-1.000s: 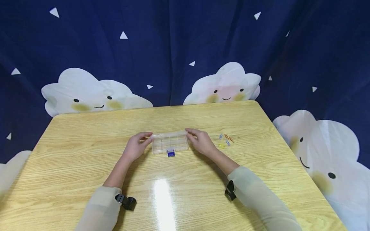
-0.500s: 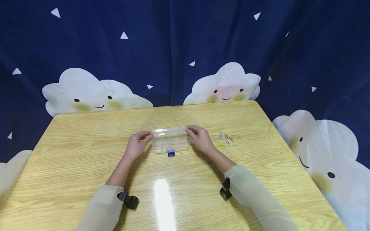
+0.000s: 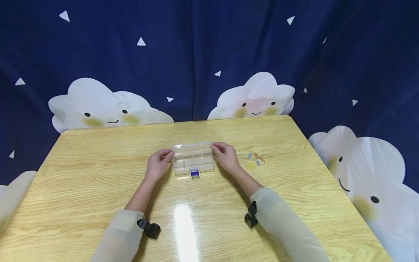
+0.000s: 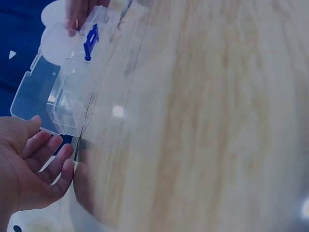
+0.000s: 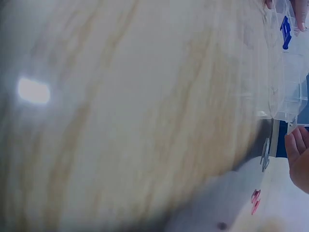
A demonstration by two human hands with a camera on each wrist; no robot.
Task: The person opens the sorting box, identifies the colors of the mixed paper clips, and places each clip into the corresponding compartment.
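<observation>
A clear plastic compartment box [image 3: 203, 166] sits mid-table with its blue latch [image 3: 194, 173] toward me. Its hinged lid [image 3: 192, 147] is raised at the back, and the compartments look empty. At the lid's left end, my left hand [image 3: 158, 164] pinches the edge between thumb and fingers; in the left wrist view the thumb lies against the raised lid [image 4: 36, 89]. My right hand [image 3: 226, 158] pinches the lid's right end, its fingertips partly cut off in the right wrist view. Several paper clips lie right of that hand, among them a blue one [image 3: 250, 155] and a red one [image 3: 262, 159].
Yellow paper clips [image 3: 251, 166] lie closest to the right forearm. The wooden table [image 3: 98, 182] reaches back to a dark blue curtain [image 3: 193, 54] printed with clouds. Each sleeve carries a black wrist camera [image 3: 152, 230]. Light glares off the front of the table.
The lid has swung up and back, away from me, with both hands following it. The box has shifted very slightly to the right. The paper clips have stayed put.
</observation>
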